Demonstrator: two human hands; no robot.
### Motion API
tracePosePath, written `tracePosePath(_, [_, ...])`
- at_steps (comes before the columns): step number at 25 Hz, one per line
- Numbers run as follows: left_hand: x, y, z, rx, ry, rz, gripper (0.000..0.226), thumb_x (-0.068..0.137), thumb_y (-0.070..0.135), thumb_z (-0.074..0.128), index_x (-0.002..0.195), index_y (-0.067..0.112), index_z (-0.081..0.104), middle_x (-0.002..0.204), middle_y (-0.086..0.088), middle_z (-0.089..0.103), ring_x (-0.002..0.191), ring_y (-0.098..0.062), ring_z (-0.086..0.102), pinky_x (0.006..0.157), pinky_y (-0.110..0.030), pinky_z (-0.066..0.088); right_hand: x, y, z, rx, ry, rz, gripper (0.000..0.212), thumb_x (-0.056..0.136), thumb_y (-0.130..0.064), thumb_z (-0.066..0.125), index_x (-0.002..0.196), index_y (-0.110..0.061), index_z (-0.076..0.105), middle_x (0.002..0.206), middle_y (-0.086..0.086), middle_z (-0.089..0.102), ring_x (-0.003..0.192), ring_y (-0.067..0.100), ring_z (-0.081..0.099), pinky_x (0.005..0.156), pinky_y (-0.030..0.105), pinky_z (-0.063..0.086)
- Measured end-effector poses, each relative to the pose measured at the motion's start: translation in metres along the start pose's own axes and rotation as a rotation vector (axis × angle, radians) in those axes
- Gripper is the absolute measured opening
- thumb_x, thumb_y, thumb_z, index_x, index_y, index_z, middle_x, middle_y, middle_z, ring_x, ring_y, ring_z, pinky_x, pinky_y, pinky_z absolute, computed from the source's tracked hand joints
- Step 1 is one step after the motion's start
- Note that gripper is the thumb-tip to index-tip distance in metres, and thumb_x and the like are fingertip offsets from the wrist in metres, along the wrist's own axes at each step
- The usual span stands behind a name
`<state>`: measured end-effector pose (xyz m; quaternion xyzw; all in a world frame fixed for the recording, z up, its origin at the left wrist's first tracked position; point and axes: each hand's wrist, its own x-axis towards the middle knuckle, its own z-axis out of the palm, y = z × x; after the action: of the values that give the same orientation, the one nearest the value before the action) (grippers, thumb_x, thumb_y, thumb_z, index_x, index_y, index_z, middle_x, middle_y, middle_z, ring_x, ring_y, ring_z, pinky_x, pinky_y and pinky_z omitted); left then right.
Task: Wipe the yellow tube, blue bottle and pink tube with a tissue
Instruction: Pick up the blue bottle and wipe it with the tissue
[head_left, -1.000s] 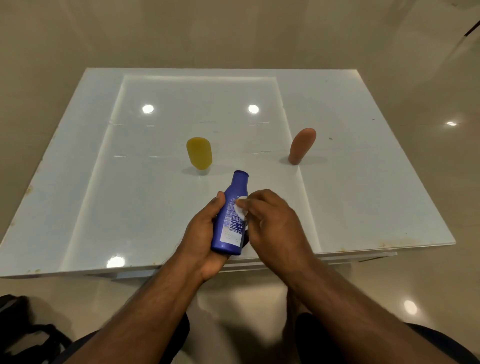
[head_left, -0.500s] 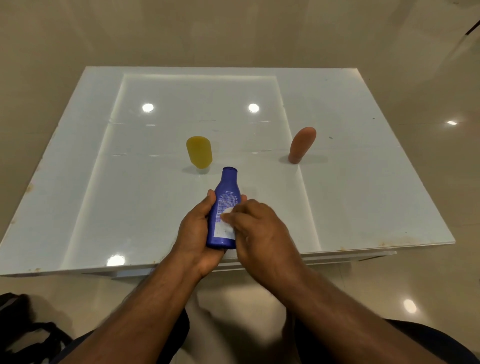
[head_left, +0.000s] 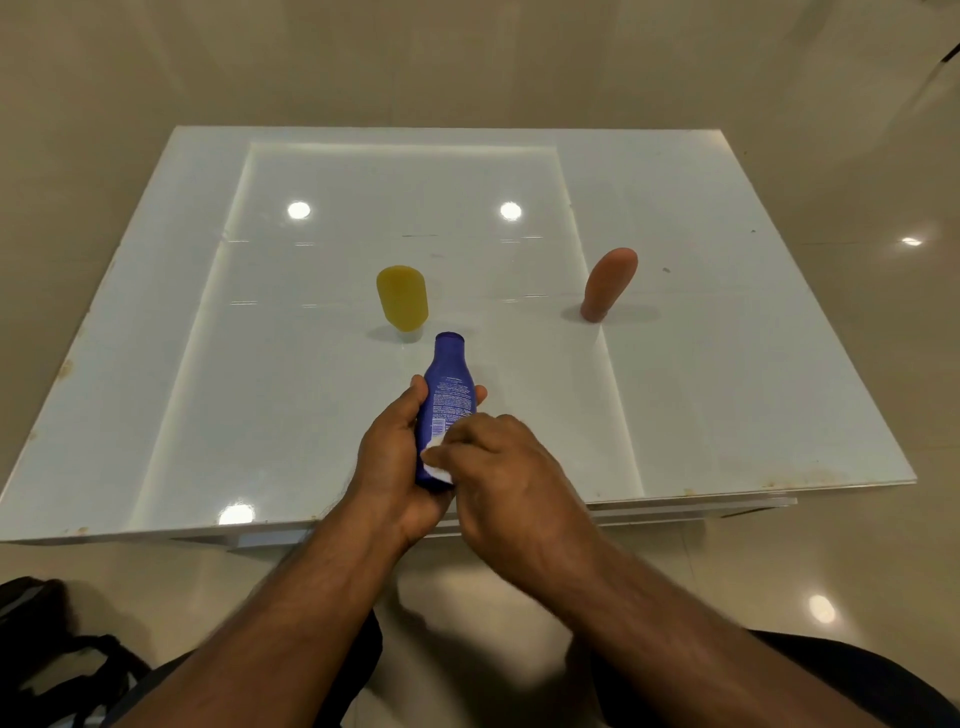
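- Blue bottle (head_left: 445, 400) lifted above the near edge of the white table (head_left: 727, 395), cap end pointing away, printed label up.
- Left hand (head_left: 395, 457) wrapped round the lower body of it, thumb on one flank, fingertips showing on the other; clamped firmly.
- Right hand (head_left: 498, 467) curled, fingers pinching a small wad of tissue (head_left: 435, 463) against the label near the base.
- Yellow tube (head_left: 402, 300) standing cap-down just beyond the bottle's cap end; pink tube (head_left: 608, 285) standing cap-down, leaning a little, well apart to the right.
- Dark bag (head_left: 47, 639) on the floor at lower left.
- Probably light, stiff plastic with a glossy skin; likely slippery under a dry wad, so a full wrap round the waist seems wiser than a fingertip pinch.
- Narrow neck a poor place to hold; broad lower body gives better purchase and leaves the upper part free for rubbing.
- Both tubes likely soft-walled and tippy on small caps; best taken round the middle, gently, to avoid squeezing.
- Tissue flimsy, apt to tear or shed if dragged hard over the label edge.
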<state>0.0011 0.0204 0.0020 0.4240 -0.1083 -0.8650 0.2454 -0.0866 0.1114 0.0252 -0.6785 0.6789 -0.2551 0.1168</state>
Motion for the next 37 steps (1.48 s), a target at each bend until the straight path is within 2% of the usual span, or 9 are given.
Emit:
tracePosePath(4, [0.001,-0.004,0.002,-0.036,0.061,0.072,0.039,0.099,0.039,0.052,0.127,0.013,0.060,0.113,-0.015,0.073,0.093,-0.028,0.069,0.083,-0.043,0.058,0.007,0.019,-0.013,0.124,0.001,0.202,0.042,0.078,-0.018,0.074,0.118,-0.008,0.063,0.110,0.012,0.064,0.098,0.025,0.061,0.082,0.025,0.046])
tracePosePath(9, [0.000,0.001,0.004,-0.149,0.115,0.080,0.041,0.100,0.035,0.053,0.132,0.010,0.057,0.105,-0.015,0.069,0.092,-0.027,0.067,0.066,-0.036,0.062,-0.007,-0.006,-0.001,-0.025,0.000,-0.027,0.052,0.058,-0.018,0.090,0.105,-0.011,0.069,0.096,0.007,0.068,0.083,0.023,0.064,0.071,0.026,0.052])
tracePosePath(15, [-0.001,0.008,0.003,-0.189,0.088,0.150,0.046,0.102,0.019,0.049,0.147,0.012,0.042,0.133,-0.021,0.059,0.103,-0.034,0.066,0.057,-0.044,0.062,0.002,0.015,-0.004,0.061,0.183,0.098,0.036,0.067,-0.012,0.082,0.099,-0.005,0.069,0.094,0.013,0.067,0.083,0.023,0.065,0.073,0.030,0.056])
tracePosePath(20, [-0.001,0.004,0.002,-0.202,0.058,0.143,0.050,0.099,0.015,0.053,0.148,0.014,0.041,0.141,-0.023,0.055,0.111,-0.036,0.064,0.064,-0.046,0.063,-0.002,0.003,0.001,-0.061,0.141,-0.102,0.040,0.066,-0.016,0.085,0.101,-0.006,0.069,0.095,0.011,0.067,0.083,0.022,0.064,0.072,0.027,0.054])
tracePosePath(24, [-0.003,0.008,0.004,-0.244,0.067,0.157,0.046,0.100,0.014,0.051,0.145,0.012,0.042,0.132,-0.023,0.061,0.102,-0.033,0.066,0.060,-0.043,0.063,0.004,0.021,-0.005,0.056,0.288,0.016,0.026,0.074,-0.016,0.077,0.096,-0.006,0.068,0.094,0.011,0.066,0.084,0.020,0.063,0.071,0.029,0.057])
tracePosePath(29, [-0.001,0.005,-0.001,-0.257,0.036,0.095,0.048,0.099,0.019,0.054,0.144,0.009,0.045,0.127,-0.022,0.065,0.112,-0.036,0.065,0.064,-0.043,0.062,-0.007,-0.003,0.012,-0.090,0.143,-0.136,0.043,0.068,-0.021,0.084,0.105,-0.007,0.067,0.101,0.011,0.066,0.091,0.022,0.060,0.078,0.028,0.053])
tracePosePath(31, [0.000,0.007,0.000,-0.267,0.032,0.111,0.047,0.099,0.018,0.053,0.144,0.008,0.044,0.130,-0.022,0.063,0.110,-0.036,0.066,0.062,-0.042,0.062,-0.003,0.007,0.006,-0.086,0.176,-0.155,0.040,0.069,-0.020,0.083,0.104,-0.008,0.067,0.102,0.011,0.066,0.093,0.021,0.059,0.080,0.027,0.052])
tracePosePath(34, [-0.002,0.008,-0.001,-0.250,0.022,0.121,0.039,0.100,0.020,0.050,0.138,0.008,0.050,0.119,-0.020,0.070,0.092,-0.032,0.073,0.063,-0.041,0.063,0.005,0.022,-0.005,0.175,0.252,0.068,0.024,0.078,-0.017,0.074,0.100,-0.012,0.068,0.100,0.005,0.067,0.093,0.012,0.059,0.083,0.020,0.051])
tracePosePath(37, [-0.005,0.009,-0.003,-0.231,-0.010,0.056,0.040,0.096,0.024,0.053,0.132,0.008,0.057,0.107,-0.016,0.073,0.083,-0.027,0.074,0.063,-0.037,0.062,0.004,0.017,-0.007,0.416,0.143,0.262,0.017,0.085,-0.017,0.069,0.102,-0.018,0.068,0.102,-0.004,0.066,0.094,0.006,0.060,0.081,0.013,0.050])
